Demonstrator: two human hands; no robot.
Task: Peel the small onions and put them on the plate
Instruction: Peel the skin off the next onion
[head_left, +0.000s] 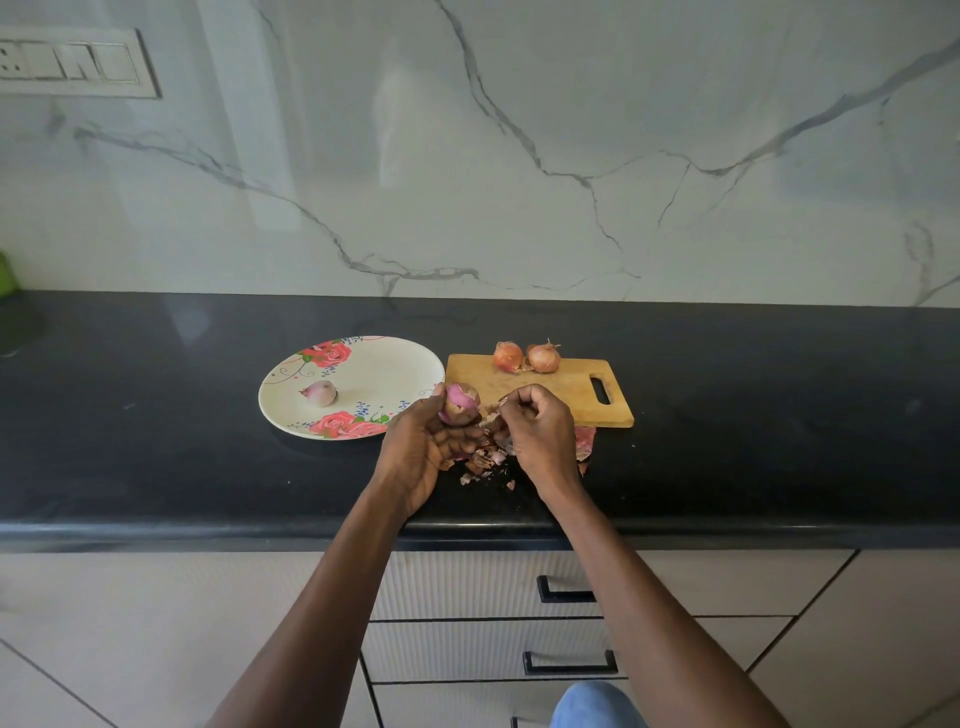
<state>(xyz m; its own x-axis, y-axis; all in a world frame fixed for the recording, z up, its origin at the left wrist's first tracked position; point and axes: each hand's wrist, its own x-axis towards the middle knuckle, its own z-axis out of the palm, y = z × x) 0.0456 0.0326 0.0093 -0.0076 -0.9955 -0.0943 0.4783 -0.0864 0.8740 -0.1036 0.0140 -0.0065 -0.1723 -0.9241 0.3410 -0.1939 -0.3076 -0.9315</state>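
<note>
My left hand (421, 447) grips a partly peeled small onion (460, 404), pink flesh showing on top and brown skin lower down. Beside it, my right hand (535, 431) pinches a strip of onion skin (492, 415) close to that onion. One peeled onion (319, 392) lies on the white rose-patterned plate (379, 364) to the left. Two unpeeled brown onions (508, 356) (544, 357) sit at the far edge of the wooden cutting board (566, 389).
A pile of onion peels (485, 462) lies on the black counter (182, 415) under my hands, with a pink peel piece (586, 441) by the board's near edge. The marble wall stands behind. Drawers with black handles (569, 665) are below the counter edge.
</note>
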